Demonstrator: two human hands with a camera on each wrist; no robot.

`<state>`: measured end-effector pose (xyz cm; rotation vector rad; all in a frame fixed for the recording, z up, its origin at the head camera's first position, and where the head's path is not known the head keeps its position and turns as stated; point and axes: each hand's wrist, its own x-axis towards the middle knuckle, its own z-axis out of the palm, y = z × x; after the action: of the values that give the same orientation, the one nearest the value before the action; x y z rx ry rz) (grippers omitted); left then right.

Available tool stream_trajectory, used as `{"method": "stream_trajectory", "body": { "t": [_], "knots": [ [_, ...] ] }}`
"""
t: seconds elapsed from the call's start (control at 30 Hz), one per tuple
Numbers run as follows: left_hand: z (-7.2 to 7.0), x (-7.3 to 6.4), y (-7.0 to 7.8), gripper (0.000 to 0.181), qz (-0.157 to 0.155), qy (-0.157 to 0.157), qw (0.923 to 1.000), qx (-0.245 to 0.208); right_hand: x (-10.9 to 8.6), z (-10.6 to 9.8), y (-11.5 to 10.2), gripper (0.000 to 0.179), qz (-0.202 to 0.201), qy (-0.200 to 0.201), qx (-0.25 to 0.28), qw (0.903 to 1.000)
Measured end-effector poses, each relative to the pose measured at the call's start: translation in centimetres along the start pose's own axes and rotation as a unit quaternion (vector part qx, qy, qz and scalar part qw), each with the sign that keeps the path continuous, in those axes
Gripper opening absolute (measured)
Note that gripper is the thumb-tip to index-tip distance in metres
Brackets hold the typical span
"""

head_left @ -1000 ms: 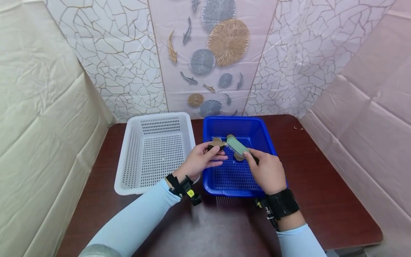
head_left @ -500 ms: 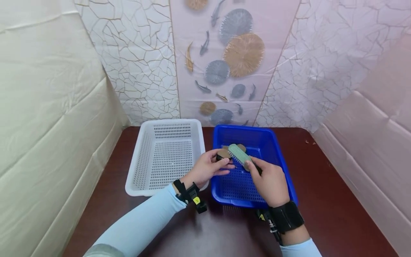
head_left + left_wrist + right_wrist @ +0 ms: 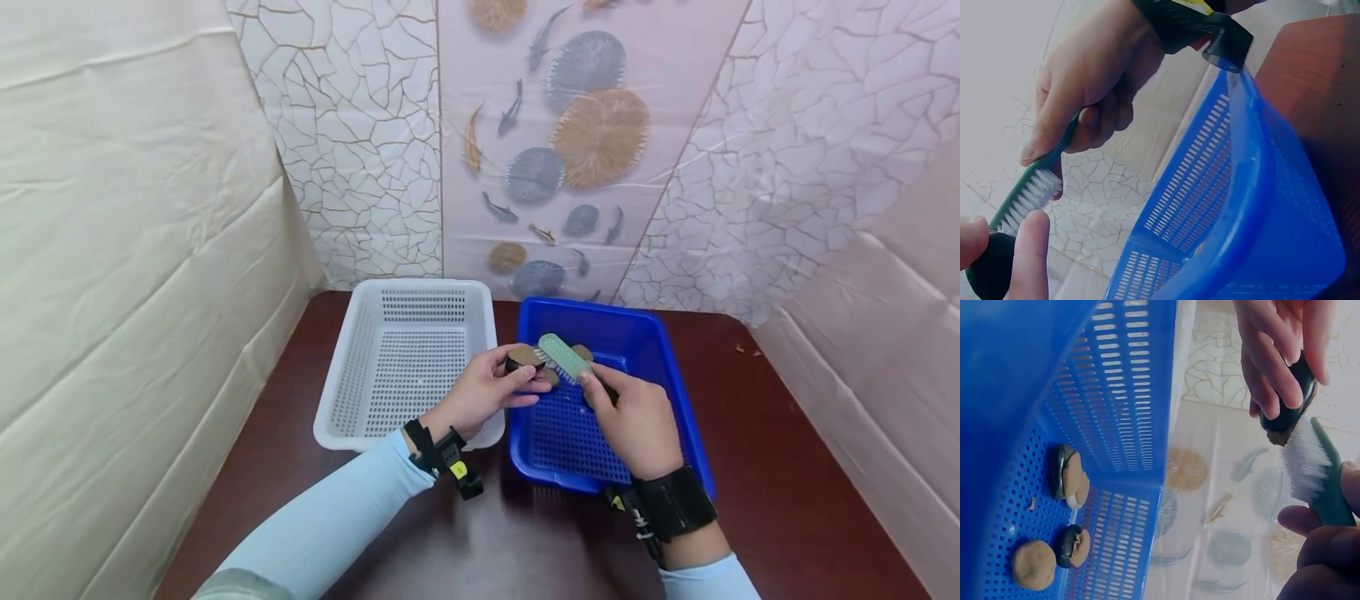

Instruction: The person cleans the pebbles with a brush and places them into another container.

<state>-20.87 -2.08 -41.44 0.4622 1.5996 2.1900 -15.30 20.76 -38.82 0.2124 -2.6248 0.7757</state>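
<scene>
My left hand (image 3: 489, 388) pinches a dark, smooth stone (image 3: 1285, 403) between thumb and fingers, above the blue basket's left side. Brown, mud-like material covers the stone's upper face in the head view. My right hand (image 3: 637, 421) grips the dark handle of a green scrubbing brush (image 3: 565, 357), thumb laid along its back. The brush's white bristles (image 3: 1305, 464) meet the stone's edge in the right wrist view. Inside the blue basket (image 3: 573, 442) lie several more stones, among them a brown-coated one (image 3: 1034, 565) and a dark one with a brown face (image 3: 1072, 547).
A white perforated basket (image 3: 408, 375) stands left of the blue one on the dark red table (image 3: 480, 533). Small brown crumbs (image 3: 740, 347) lie at the table's back right. Patterned sheeting (image 3: 360, 150) hangs behind, and plain cloth (image 3: 150, 208) closes off the sides.
The head view has turned left, so both baskets appear further right. The brush has shifted slightly against the stone, whose brown face has tipped more toward view. Both hands keep their holds.
</scene>
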Motion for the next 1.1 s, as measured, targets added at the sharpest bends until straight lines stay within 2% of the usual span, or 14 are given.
{"method": "stream_trajectory", "body": {
  "t": [0.13, 0.33, 0.5, 0.67, 0.8, 0.93, 1.1],
  "knots": [
    [-0.1, 0.0, -0.2, 0.042, 0.002, -0.002, 1.0000, -0.003, 0.3, -0.1, 0.1, 0.043, 0.004, 0.001, -0.013, 0.9999],
    [-0.4, 0.0, -0.4, 0.043, 0.011, 0.008, 0.9999, -0.003, 0.4, -0.3, -0.1, 0.040, -0.002, 0.028, -0.019, 0.9994],
    [-0.3, 0.2, -0.8, 0.043, 0.007, -0.004, 1.0000, 0.004, 0.2, 0.0, -0.1, 0.040, -0.005, 0.001, 0.012, 0.9999],
    [-0.1, 0.4, -1.5, 0.047, -0.002, -0.026, 0.9993, 0.026, 0.0, 0.4, 0.8, 0.038, 0.011, -0.016, 0.009, 0.9998],
    [-0.2, 0.5, -1.6, 0.047, -0.011, -0.012, 0.9994, 0.032, 0.3, 0.5, 1.2, 0.040, 0.016, -0.036, 0.022, 0.9990],
    [-0.2, 0.4, -1.1, 0.046, -0.020, 0.007, 0.9989, 0.043, 0.8, 0.6, 1.4, 0.040, 0.029, -0.059, 0.061, 0.9959],
    [-0.4, 0.2, -0.5, 0.052, -0.024, 0.027, 0.9987, 0.036, 1.6, 1.0, 1.5, 0.038, 0.026, -0.067, 0.086, 0.9937]
  ]
}}
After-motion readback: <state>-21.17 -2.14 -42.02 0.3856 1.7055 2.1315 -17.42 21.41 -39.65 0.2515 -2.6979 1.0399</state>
